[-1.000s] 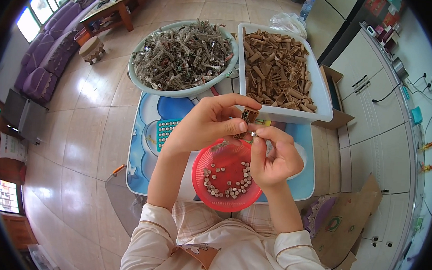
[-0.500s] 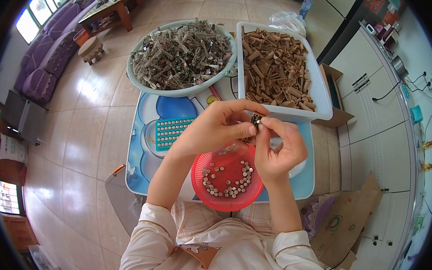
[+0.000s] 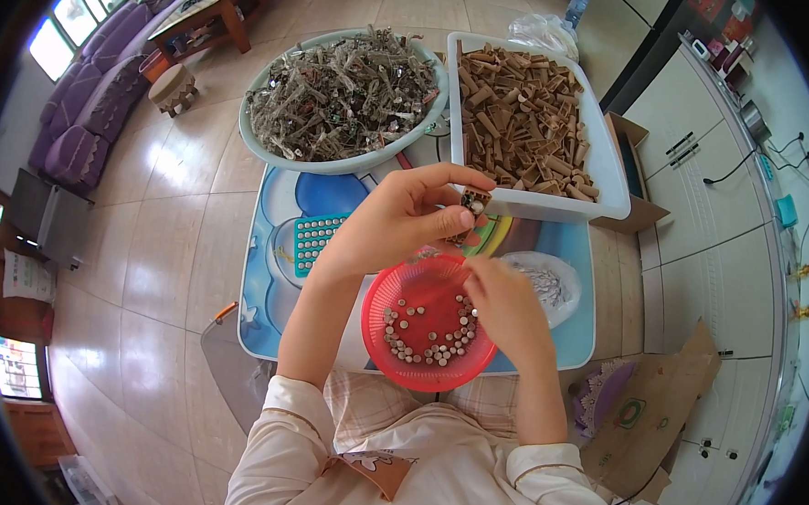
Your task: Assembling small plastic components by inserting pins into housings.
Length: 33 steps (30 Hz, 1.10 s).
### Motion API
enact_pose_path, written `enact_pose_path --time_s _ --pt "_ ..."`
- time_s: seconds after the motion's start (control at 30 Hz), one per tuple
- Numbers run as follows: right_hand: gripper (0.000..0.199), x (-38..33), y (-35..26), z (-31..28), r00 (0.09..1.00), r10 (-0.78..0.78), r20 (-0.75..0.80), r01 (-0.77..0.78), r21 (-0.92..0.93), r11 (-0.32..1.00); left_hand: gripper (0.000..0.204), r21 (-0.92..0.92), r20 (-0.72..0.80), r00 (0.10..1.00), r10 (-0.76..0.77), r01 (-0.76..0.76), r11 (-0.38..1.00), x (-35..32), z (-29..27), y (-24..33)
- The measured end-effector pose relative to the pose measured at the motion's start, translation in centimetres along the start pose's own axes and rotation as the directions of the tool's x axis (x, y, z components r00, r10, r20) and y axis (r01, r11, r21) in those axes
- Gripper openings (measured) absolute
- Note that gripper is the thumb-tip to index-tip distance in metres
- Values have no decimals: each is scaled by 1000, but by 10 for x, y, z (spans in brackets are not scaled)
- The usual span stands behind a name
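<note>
My left hand point(image 3: 416, 215) is closed on a small circuit piece in a brown shell point(image 3: 474, 201), pinched between thumb and fingers above the table. A round silvery part shows on that piece. My right hand point(image 3: 512, 304) is over the right rim of the red plastic basket point(image 3: 374, 342), its fingers bent and blurred by motion. Close by its fingers, at the basket's edge, is a small silvery disc point(image 3: 475, 312). Inside the basket lie several small round metal discs like button cells point(image 3: 439, 354). A teal tray point(image 3: 314, 240) of discs in rows is partly hidden behind my left forearm.
At the back of the blue table point(image 3: 268, 323) stand a pale round basin point(image 3: 248, 139) heaped with clear plastic and circuit scraps, and a white bin point(image 3: 617, 186) of brown shell pieces. A clear bag point(image 3: 562, 302) of small silvery pieces lies right. Cardboard point(image 3: 638, 420) leans beside the table.
My right hand has left the circuit piece and moved down to the red basket's right rim. The clear bag behind it now shows. My left hand keeps its hold, slightly higher.
</note>
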State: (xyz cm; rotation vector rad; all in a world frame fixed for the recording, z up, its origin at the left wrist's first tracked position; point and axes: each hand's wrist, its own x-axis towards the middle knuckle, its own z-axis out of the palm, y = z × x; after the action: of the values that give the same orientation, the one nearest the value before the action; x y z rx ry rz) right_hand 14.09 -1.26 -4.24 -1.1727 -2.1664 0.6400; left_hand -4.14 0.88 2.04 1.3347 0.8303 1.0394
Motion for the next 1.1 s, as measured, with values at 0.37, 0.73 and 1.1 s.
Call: enact_pose_path --time_s 0.37,0.73,1.1 --pt "12 -15 9 62 939 204 276 -30 -525 850 31 -23 10 1000 -4 4 1000 1 1 0" --pt "16 -18 12 52 961 124 247 -19 -391 920 27 -43 27 999 -21 22 999 -1 5 7" --pt "14 19 -6 -4 980 193 -48 -177 224 958 27 -18 45 998 -33 33 999 0 3 3"
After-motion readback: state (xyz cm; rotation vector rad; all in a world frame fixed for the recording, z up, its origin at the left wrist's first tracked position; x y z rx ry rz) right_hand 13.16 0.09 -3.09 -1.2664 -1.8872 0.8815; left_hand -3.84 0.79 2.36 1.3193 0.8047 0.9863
